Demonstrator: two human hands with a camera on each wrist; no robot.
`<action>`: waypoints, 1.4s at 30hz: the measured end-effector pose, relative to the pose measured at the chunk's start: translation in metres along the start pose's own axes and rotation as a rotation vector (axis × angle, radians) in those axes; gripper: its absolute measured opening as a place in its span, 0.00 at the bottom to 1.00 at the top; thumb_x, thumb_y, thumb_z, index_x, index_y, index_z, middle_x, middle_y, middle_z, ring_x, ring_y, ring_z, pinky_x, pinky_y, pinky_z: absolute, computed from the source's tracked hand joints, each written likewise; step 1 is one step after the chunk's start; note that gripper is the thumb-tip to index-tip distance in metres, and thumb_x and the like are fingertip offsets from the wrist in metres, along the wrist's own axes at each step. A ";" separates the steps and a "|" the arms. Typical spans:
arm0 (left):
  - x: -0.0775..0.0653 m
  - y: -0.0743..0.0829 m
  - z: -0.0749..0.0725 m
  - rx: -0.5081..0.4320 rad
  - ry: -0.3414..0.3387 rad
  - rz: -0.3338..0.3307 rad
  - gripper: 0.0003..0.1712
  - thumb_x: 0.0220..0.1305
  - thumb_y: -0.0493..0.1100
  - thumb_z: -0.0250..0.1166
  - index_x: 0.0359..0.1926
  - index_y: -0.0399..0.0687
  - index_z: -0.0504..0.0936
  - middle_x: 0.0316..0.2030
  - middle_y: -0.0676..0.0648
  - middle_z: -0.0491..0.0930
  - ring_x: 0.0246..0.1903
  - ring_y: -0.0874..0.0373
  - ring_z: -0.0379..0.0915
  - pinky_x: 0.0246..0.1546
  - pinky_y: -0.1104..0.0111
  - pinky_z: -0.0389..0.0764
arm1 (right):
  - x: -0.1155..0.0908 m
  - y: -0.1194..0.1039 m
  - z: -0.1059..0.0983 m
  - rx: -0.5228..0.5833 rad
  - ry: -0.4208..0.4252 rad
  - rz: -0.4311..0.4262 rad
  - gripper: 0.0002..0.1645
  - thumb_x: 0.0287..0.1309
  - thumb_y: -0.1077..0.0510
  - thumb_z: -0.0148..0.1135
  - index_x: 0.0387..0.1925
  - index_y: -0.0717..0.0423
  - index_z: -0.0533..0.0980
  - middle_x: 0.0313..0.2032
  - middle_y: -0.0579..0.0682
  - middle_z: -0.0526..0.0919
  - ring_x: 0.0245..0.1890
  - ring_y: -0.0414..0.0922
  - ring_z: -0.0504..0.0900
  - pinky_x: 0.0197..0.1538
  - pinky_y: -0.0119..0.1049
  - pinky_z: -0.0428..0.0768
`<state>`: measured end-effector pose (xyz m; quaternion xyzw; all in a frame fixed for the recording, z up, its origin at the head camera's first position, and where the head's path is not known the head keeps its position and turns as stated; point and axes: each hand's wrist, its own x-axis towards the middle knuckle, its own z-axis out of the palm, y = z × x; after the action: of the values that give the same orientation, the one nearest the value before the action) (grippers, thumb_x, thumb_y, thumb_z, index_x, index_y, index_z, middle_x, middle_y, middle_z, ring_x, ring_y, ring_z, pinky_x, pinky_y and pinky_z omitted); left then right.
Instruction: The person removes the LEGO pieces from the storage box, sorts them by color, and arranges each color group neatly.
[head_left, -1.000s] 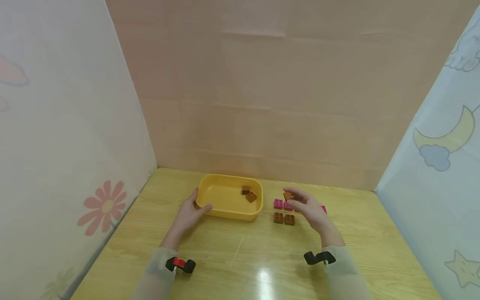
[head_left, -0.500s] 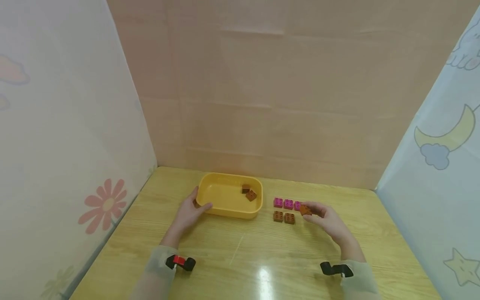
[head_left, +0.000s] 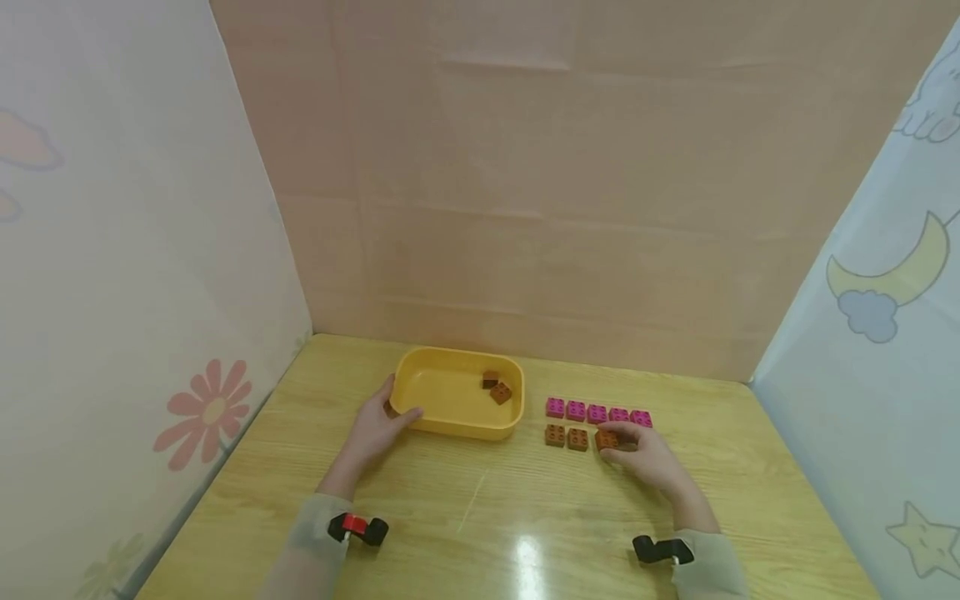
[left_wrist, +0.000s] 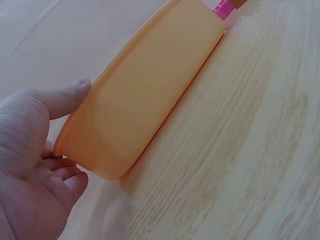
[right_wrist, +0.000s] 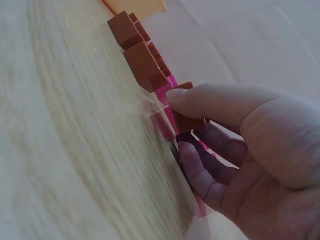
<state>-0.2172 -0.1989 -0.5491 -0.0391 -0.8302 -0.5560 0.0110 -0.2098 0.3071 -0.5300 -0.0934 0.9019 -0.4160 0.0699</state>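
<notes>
My left hand (head_left: 377,428) grips the left end of a yellow tray (head_left: 457,429), thumb over the rim and fingers beneath it, as the left wrist view shows. Two brown toy bricks (head_left: 500,393) lie at the tray's right end. To the tray's right, my right hand (head_left: 651,460) pinches a brown toy brick (head_left: 606,440) between thumb and fingers. That brick (right_wrist: 192,112) is close over the table in the right wrist view, in line with two other brown bricks (head_left: 577,439). Behind them runs a row of several pink bricks (head_left: 597,413).
The wooden table (head_left: 420,525) is bounded by a tan back panel (head_left: 525,208) and pale side panels with printed pictures. Black wrist devices (head_left: 663,550) sit on both sleeves. The tray stands close to the back panel.
My right hand has carried the brown brick rightward over the pink row, then down and toward me beside the two brown bricks. The left hand and tray have barely moved.
</notes>
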 end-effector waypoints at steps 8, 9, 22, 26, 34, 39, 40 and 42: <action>-0.001 0.001 0.001 -0.022 -0.013 0.008 0.58 0.73 0.49 0.73 0.84 0.28 0.44 0.83 0.32 0.44 0.81 0.37 0.46 0.79 0.49 0.57 | -0.001 -0.007 0.006 -0.061 0.025 -0.033 0.26 0.66 0.60 0.76 0.64 0.60 0.82 0.61 0.62 0.84 0.61 0.62 0.83 0.62 0.56 0.83; -0.001 0.000 0.001 -0.018 -0.012 0.008 0.59 0.73 0.50 0.73 0.84 0.29 0.45 0.83 0.32 0.44 0.81 0.37 0.46 0.79 0.49 0.57 | -0.001 -0.007 0.006 -0.069 0.030 -0.031 0.26 0.66 0.60 0.76 0.64 0.60 0.82 0.62 0.63 0.84 0.62 0.63 0.82 0.63 0.57 0.82; -0.002 0.001 0.007 -0.017 -0.004 0.019 0.58 0.73 0.49 0.73 0.83 0.28 0.46 0.83 0.31 0.46 0.81 0.38 0.47 0.79 0.50 0.56 | -0.004 -0.008 0.006 -0.148 0.051 -0.006 0.26 0.65 0.61 0.76 0.63 0.60 0.83 0.62 0.65 0.83 0.63 0.65 0.80 0.66 0.63 0.79; -0.003 0.001 0.007 -0.021 -0.014 0.016 0.58 0.73 0.49 0.73 0.83 0.28 0.45 0.83 0.31 0.45 0.81 0.37 0.46 0.79 0.49 0.56 | -0.004 -0.008 0.007 -0.166 0.053 -0.010 0.26 0.64 0.61 0.77 0.62 0.60 0.83 0.62 0.65 0.83 0.64 0.66 0.80 0.66 0.65 0.77; -0.002 0.001 0.001 -0.024 -0.019 0.013 0.59 0.73 0.49 0.73 0.83 0.28 0.44 0.83 0.31 0.45 0.81 0.36 0.47 0.79 0.48 0.56 | -0.001 -0.014 0.010 -0.122 0.043 0.003 0.28 0.64 0.60 0.77 0.64 0.59 0.83 0.63 0.63 0.83 0.65 0.65 0.79 0.67 0.63 0.77; 0.000 0.003 -0.001 -0.012 -0.026 0.016 0.59 0.72 0.50 0.74 0.83 0.28 0.44 0.83 0.30 0.46 0.81 0.36 0.47 0.79 0.48 0.56 | 0.000 -0.015 0.009 -0.095 0.046 0.019 0.29 0.63 0.61 0.78 0.65 0.59 0.82 0.63 0.62 0.83 0.64 0.64 0.80 0.66 0.61 0.79; 0.000 0.004 -0.002 -0.011 -0.025 0.017 0.59 0.73 0.49 0.73 0.83 0.28 0.44 0.83 0.30 0.46 0.81 0.36 0.47 0.79 0.48 0.56 | 0.000 -0.016 0.009 -0.087 0.046 0.015 0.29 0.63 0.61 0.78 0.65 0.59 0.82 0.64 0.62 0.83 0.64 0.63 0.80 0.66 0.60 0.79; 0.000 0.005 -0.002 -0.023 -0.020 0.010 0.59 0.72 0.49 0.74 0.84 0.29 0.44 0.83 0.30 0.46 0.81 0.37 0.47 0.79 0.47 0.57 | 0.002 -0.015 0.009 -0.067 0.044 0.013 0.29 0.63 0.61 0.78 0.65 0.60 0.81 0.63 0.62 0.83 0.63 0.63 0.81 0.65 0.58 0.81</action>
<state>-0.2167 -0.1994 -0.5440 -0.0491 -0.8236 -0.5650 0.0050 -0.2081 0.2905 -0.5241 -0.0808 0.9171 -0.3872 0.0493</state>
